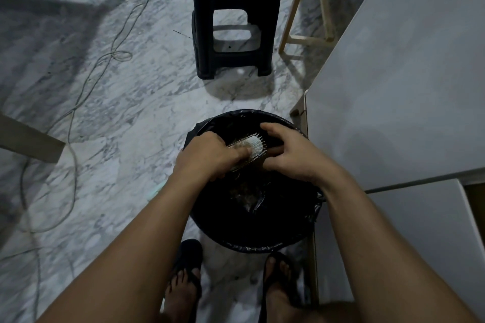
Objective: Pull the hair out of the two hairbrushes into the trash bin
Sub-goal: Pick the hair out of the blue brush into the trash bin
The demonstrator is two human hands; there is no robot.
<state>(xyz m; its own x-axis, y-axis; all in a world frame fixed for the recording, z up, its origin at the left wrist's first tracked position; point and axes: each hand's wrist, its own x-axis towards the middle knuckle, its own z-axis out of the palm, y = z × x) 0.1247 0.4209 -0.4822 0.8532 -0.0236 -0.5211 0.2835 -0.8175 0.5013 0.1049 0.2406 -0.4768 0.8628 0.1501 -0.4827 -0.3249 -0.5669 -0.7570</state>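
A white hairbrush [252,146] with pale bristles and a mat of brownish hair is held over the round trash bin [262,245], which is lined with a black bag. My left hand [208,156] is closed around the near end of the brush, thumb pressed on the hair at the bristles. My right hand [294,153] sits at the brush's far end, fingers curled beside and under the head. A clump of hair [244,194] lies at the bottom of the bin. Only one brush shows.
A black plastic stool [232,18] stands on the marble floor beyond the bin. A white table [399,81] runs along the right, touching the bin. Cables [78,102] trail across the floor at left. Wooden furniture legs [307,8] stand behind. My sandalled feet [183,275] are below the bin.
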